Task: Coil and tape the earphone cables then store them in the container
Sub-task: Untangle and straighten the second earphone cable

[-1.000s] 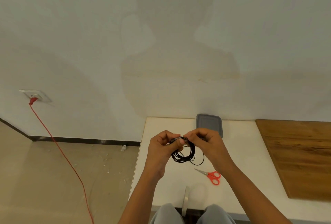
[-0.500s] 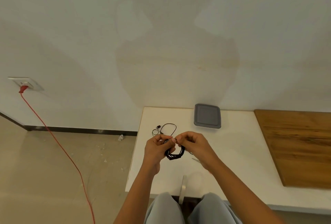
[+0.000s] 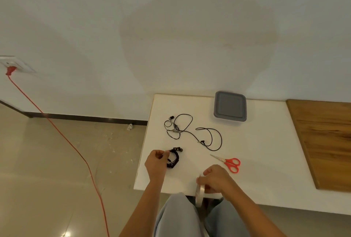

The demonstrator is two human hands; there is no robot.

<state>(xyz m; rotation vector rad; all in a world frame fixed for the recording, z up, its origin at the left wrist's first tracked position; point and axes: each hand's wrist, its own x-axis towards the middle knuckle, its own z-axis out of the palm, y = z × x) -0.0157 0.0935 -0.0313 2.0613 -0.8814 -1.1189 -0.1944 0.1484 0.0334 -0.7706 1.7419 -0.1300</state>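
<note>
Left hand [image 3: 156,162] pinches coiled earphones [image 3: 174,159] near white table's [image 3: 266,151] left edge. Right hand [image 3: 216,179] grips tape roll [image 3: 199,192] at near edge. Loose earphones [image 3: 191,132] lie uncoiled mid-table; grey-lidded container [image 3: 230,106] sits closed by wall.

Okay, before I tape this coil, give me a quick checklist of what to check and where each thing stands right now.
1. Coil held by left hand: ok.
2. Right hand gripping tape roll: ok.
3. Tape end peeled free: cannot tell.
4. Scissors lying near right hand: ok.
5. Container open for storing: not ok, lid is on.
6. Second earphone coiled: not ok, it lies loose.
</note>
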